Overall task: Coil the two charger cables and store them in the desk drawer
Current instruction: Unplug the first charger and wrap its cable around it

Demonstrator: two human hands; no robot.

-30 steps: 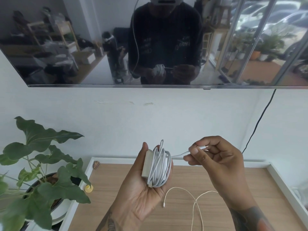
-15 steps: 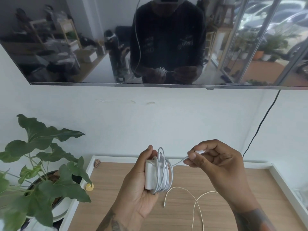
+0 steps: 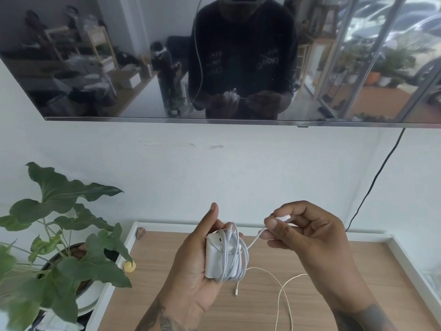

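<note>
My left hand (image 3: 193, 266) holds a white charger brick (image 3: 216, 256) with its white cable (image 3: 235, 256) wound around it in several loops. A short free stretch of that cable runs up to the right, and my right hand (image 3: 307, 231) pinches its plug end (image 3: 282, 218) between thumb and fingers. Both hands are raised above the wooden desk top (image 3: 334, 283). A second thin white cable (image 3: 281, 292) lies loose and uncoiled on the desk below my hands, its small plug (image 3: 236, 291) pointing toward me. No drawer is in view.
A potted plant (image 3: 59, 247) with large green leaves stands left of the desk. A small yellow object (image 3: 129, 266) sits by the desk's white rim (image 3: 114, 283). A dark wall screen (image 3: 214, 58) hangs above, and a black cord (image 3: 374, 180) runs down the wall at right.
My left hand has turned the wrapped brick so its flat face shows. My right hand has come slightly lower and closer, leaving the free cable end shorter.
</note>
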